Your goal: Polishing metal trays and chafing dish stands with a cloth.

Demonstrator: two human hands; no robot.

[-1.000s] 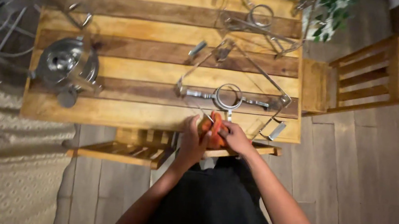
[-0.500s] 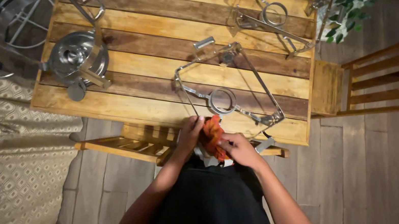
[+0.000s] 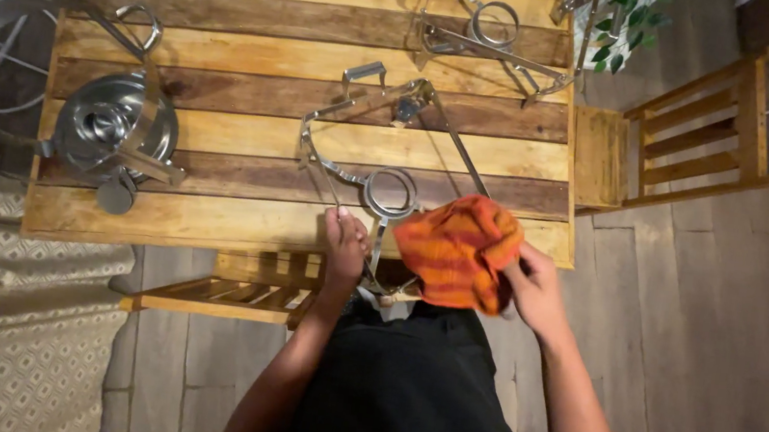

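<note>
Head view: left hand (image 3: 344, 243) at the near edge of the wooden counter (image 3: 205, 222), fingers closed on the near bar of a chrome wire stand (image 3: 391, 163), apparently to steady it, though the grip is partly hidden. Right hand (image 3: 534, 285) pinches an orange striped cloth (image 3: 454, 248), lifted off the frame and hanging open. Steel pot (image 3: 109, 125) stands far left; a second stand (image 3: 487, 36) lies at the far edge.
</note>
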